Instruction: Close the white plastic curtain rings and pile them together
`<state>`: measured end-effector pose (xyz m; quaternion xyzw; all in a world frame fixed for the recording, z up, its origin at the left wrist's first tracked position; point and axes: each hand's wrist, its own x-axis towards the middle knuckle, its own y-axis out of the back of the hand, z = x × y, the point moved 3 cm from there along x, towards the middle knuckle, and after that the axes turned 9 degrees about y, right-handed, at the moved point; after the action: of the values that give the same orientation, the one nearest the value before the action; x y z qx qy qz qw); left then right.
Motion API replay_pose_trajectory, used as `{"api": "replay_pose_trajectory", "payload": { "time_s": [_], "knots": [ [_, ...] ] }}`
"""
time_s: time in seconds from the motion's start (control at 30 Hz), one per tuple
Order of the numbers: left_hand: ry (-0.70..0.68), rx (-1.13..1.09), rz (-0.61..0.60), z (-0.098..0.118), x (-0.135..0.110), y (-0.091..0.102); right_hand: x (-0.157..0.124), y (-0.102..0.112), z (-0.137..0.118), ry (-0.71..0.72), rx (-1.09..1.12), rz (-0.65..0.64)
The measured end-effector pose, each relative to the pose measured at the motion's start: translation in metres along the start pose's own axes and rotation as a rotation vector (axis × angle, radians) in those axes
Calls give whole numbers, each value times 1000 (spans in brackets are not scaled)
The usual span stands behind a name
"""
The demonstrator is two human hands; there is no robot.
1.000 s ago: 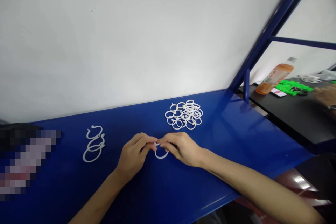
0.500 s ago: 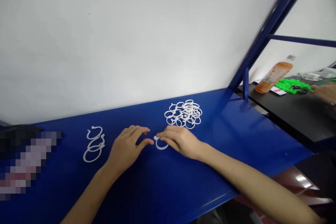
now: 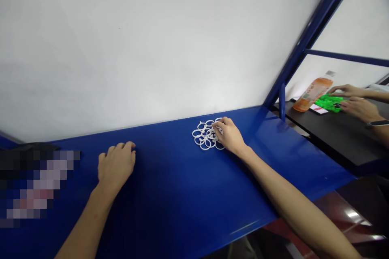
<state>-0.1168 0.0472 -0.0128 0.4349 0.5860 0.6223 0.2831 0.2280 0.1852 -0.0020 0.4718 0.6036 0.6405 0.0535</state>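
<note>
My right hand (image 3: 229, 135) reaches over a loose heap of thin white plastic curtain rings (image 3: 202, 142). Its thumb and fingers come together at a ring on the heap's right side, and the hand covers part of the pile. Well to the left, my left hand (image 3: 117, 164) is low over the blue tabletop, back upward and fingers curled down. Whatever lies under it or in its fingers is hidden. The small group of rings at that spot is not visible from here.
A blue metal table (image 3: 182, 194) stands against a white wall. A blurred-out item (image 3: 45, 186) lies at its left end. Beyond the blue frame (image 3: 282, 101), a black table (image 3: 322, 137) holds an orange drink bottle (image 3: 314, 93) and green pieces (image 3: 330, 102), where another person's hands (image 3: 360, 107) work.
My left hand has moved left over the small ring group. My right hand has gone from the middle to the heap. The ring in the middle is gone from there.
</note>
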Motion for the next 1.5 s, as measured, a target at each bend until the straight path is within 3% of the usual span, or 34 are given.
{"api": "replay_pose_trajectory", "payload": {
  "time_s": [0.2,0.33,0.47,0.53,0.63,0.77,0.87,0.93,1.13,1.23,1.37,1.5],
  "knots": [
    [-107,-223,106,22,-4,9,0,10,-13,58,28,55],
    [-305,-536,263,53,-26,24,-5,17,-43,168,188,81],
    [-589,-727,313,90,-62,34,-18,10,-86,252,600,-119],
    [-723,-748,352,102,-76,36,-26,4,-101,211,753,-229],
    [-784,-786,383,109,-82,36,-31,-2,-107,104,838,-269],
    [-728,-897,359,106,-81,37,-29,-1,-104,60,833,-236],
    [-530,-951,400,100,-79,40,-27,-3,-100,40,808,-221],
    [-404,-961,359,97,-75,40,-27,-4,-98,30,784,-218],
    [-379,-1081,-147,96,-62,26,-27,-4,-98,149,777,-239],
    [-313,-1152,-296,95,-60,23,-27,-4,-99,197,735,-247],
    [-185,-1125,-272,92,-58,23,-28,2,-99,229,617,-139],
    [-115,-1091,-225,89,-55,22,-31,5,-105,298,684,-126]
  ]
}}
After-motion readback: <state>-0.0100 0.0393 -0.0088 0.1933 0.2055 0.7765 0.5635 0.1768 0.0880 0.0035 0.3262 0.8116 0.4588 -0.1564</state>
